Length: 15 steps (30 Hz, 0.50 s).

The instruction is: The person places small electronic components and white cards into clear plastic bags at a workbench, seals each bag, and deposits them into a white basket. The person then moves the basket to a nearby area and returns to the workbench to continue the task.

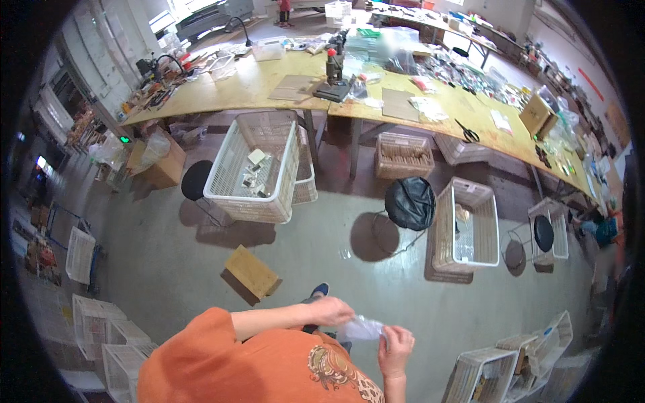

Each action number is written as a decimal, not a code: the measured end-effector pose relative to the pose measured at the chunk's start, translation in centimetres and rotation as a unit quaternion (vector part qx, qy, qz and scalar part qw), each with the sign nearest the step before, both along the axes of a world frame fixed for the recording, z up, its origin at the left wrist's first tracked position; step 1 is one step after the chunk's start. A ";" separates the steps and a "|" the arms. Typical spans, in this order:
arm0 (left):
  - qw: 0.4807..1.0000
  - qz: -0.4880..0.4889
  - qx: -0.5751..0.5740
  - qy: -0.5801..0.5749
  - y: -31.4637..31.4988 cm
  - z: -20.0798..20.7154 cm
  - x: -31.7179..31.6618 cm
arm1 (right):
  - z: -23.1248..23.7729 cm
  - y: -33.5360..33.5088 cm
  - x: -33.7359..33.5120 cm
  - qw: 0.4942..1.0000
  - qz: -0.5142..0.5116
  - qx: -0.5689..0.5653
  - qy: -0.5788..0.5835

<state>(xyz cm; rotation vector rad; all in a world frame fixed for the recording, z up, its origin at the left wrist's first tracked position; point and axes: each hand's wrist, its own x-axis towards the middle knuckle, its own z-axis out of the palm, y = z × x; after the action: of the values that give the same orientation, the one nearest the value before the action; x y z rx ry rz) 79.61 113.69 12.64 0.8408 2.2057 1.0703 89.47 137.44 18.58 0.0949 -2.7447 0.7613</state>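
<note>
A thin, whitish, see-through plastic bag (363, 328) is stretched between my two hands, in front of my orange shirt. My left hand (332, 311) pinches its left end with closed fingers. At the other end, my right hand (398, 340) is closed on the bag's right edge. Whether anything lies inside the bag, I cannot make out. Below the hands, one of my dark blue shoes (321, 289) shows on the grey floor.
A long yellow worktable (248, 84) crosses ahead, with a small press (332, 80) and scissors (468, 131) on it. Before it stand a large white crate (282, 195) with small pieces, another crate (497, 235) and a black stool (410, 203). A cardboard box (250, 272) lies nearer.
</note>
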 end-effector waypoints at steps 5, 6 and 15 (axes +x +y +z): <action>0.944 0.326 0.035 0.040 -9.3 1.6 -11.8 | -0.3 0.2 -7.7 0.985 -0.067 -0.159 0.022; 0.928 0.369 0.043 -0.013 -11.4 2.8 -15.0 | -1.2 0.2 -8.6 0.982 -0.049 -0.182 -0.023; 0.780 0.539 0.035 0.315 -29.5 9.9 -50.5 | -10.2 -5.1 -17.6 0.973 0.057 0.051 -0.216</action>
<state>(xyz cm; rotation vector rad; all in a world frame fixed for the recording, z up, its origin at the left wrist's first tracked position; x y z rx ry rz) 29.07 84.15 22.58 -0.2436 3.3710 1.4828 71.83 132.38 8.41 0.1212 -3.2171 0.7420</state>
